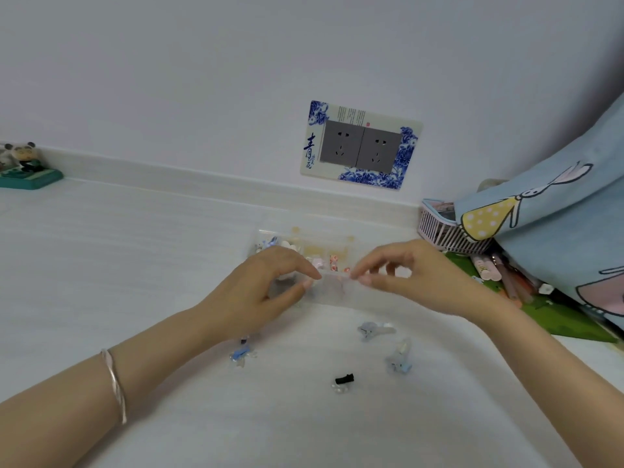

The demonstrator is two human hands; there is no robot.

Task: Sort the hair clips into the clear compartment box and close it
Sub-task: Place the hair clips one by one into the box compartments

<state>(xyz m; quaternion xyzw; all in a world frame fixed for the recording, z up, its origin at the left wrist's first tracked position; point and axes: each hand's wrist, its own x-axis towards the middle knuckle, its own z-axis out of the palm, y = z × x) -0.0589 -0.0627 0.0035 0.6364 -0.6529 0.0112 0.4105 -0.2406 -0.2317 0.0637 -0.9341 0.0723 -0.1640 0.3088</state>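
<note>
Hands meet at the near edge of the clear compartment box (305,246) — left hand (270,285) and right hand (401,270) each pinch its transparent lid (332,288) between thumb and fingers. Closing now seems too early, because four hair clips lie loose on the white table (135,248): two grey-blue (373,330) (398,358), one light blue (241,354), one black (343,380). Better to keep the lid open — several compartments already hold small pale and pink clips
</note>
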